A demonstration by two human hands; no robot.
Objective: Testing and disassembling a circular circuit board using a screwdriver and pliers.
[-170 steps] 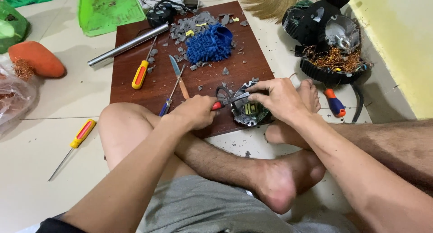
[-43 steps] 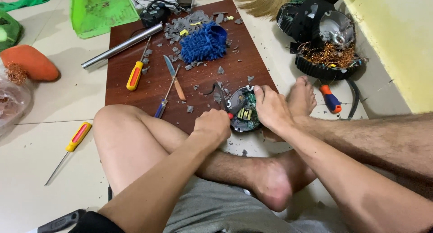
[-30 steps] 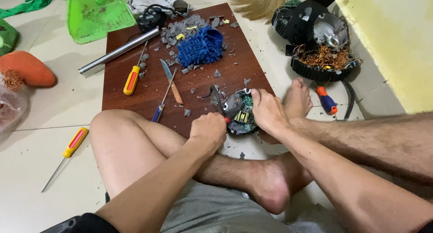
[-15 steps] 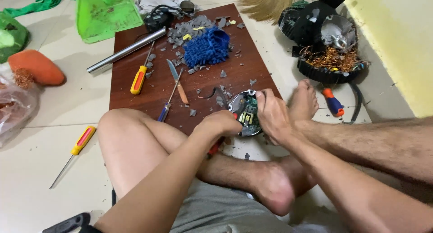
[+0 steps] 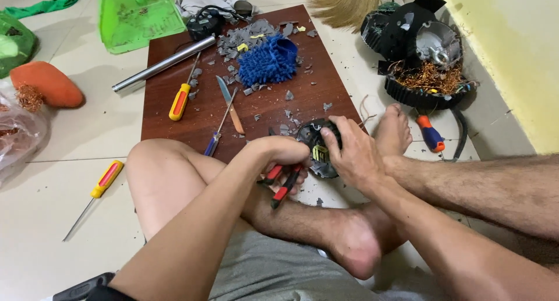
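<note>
I sit cross-legged on the floor at a dark wooden board (image 5: 192, 111). My left hand (image 5: 283, 155) is closed around red-and-black pliers (image 5: 283, 186), whose handles stick out below my fist. My right hand (image 5: 351, 151) grips a small round black motor part (image 5: 314, 146) with yellow and green bits inside, at the board's near right corner. The pliers' jaws point at that part and are hidden by my fingers. Both hands are close together, just above my crossed legs.
On the board lie a yellow screwdriver (image 5: 180, 100), a knife (image 5: 230, 104), a blue-handled tool (image 5: 218, 131), a metal tube (image 5: 163, 63), a blue mop head (image 5: 268, 62) and grey shards. A black housing with copper wire (image 5: 428, 74) and a red-and-blue screwdriver (image 5: 431, 133) sit right. Another screwdriver (image 5: 96, 190) lies left.
My left hand has picked up the pliers and turned them toward the motor part. My right hand stays on the part. The camera has tilted slightly.
</note>
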